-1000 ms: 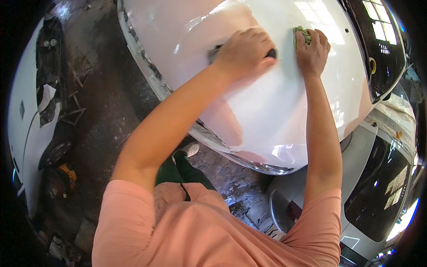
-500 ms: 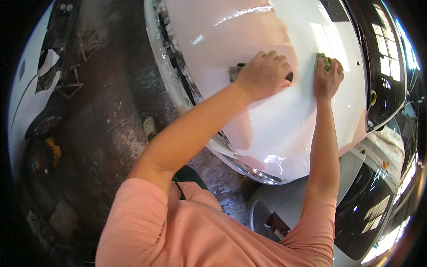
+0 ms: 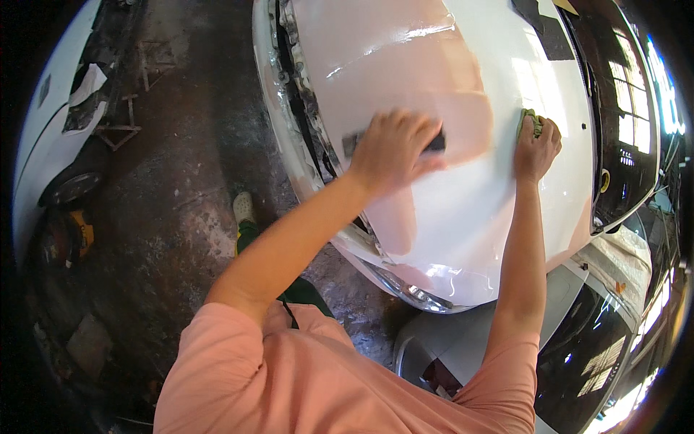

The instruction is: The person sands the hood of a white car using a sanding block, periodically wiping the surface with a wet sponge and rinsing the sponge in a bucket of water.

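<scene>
A white car hood (image 3: 463, 210) with pinkish-beige patches lies in front of me. On one patch, my left hand (image 3: 390, 148) is closed over a dark, flat sanding block (image 3: 436, 140), whose ends stick out on both sides of the fingers. The hand is smeared by motion, and the block's underside is hidden against the hood. Farther right, towards the windshield, my right hand (image 3: 537, 152) grips a crumpled green cloth (image 3: 530, 121) and presses it on the white paint.
The hood's front edge (image 3: 307, 94) is open, with a gap and rough parts along it. A chrome-rimmed headlight (image 3: 419, 295) sits at the near corner. A grey car (image 3: 463, 336) stands close on the right. Another white car (image 3: 54, 137) and a metal stand (image 3: 119, 130) are at left.
My left hand has slid the sanding block leftward over the hood, towards its front edge. My right hand stays at about the same spot with the cloth. The whole view has shifted slightly.
</scene>
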`<action>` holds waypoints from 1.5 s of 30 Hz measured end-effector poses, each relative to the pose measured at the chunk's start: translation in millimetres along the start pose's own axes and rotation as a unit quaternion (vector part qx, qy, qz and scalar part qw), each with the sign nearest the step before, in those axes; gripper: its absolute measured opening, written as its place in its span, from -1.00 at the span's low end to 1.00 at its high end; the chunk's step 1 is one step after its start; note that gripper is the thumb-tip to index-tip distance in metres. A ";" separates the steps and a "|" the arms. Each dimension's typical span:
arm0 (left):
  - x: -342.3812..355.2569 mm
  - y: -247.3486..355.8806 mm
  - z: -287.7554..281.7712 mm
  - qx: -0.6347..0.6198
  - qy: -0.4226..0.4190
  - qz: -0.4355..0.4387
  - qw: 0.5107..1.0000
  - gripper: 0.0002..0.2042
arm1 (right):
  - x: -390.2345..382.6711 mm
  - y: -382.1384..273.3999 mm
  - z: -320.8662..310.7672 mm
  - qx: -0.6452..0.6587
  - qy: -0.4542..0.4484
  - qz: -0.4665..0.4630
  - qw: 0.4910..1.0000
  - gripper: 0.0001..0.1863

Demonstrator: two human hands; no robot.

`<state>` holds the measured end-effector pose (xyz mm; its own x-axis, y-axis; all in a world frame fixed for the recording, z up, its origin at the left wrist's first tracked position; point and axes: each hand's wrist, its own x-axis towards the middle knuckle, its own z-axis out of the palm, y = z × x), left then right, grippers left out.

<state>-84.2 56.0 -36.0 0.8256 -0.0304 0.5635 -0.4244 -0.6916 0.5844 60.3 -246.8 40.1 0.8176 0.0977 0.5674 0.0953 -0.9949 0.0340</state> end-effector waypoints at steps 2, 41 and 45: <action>-56.3 7.7 9.3 -0.020 -0.024 0.016 0.999 -0.51 | -4.5 5.2 -2.5 -0.005 -0.006 0.003 1.000 -0.56; -18.7 -67.8 -26.6 -0.019 0.068 -0.046 0.996 -0.49 | -2.5 -4.3 0.2 0.011 -0.007 -0.005 1.000 -0.56; -86.5 -16.5 -10.4 -0.091 -0.020 0.034 0.995 -0.52 | -2.6 2.0 -1.1 0.001 -0.001 -0.018 1.000 -0.57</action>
<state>-152.5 77.6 -88.4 0.8052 -0.1048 0.5836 -0.5372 -0.5456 0.6432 57.7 -249.0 39.6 0.8145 0.1345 0.5643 0.1263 -0.9905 0.0538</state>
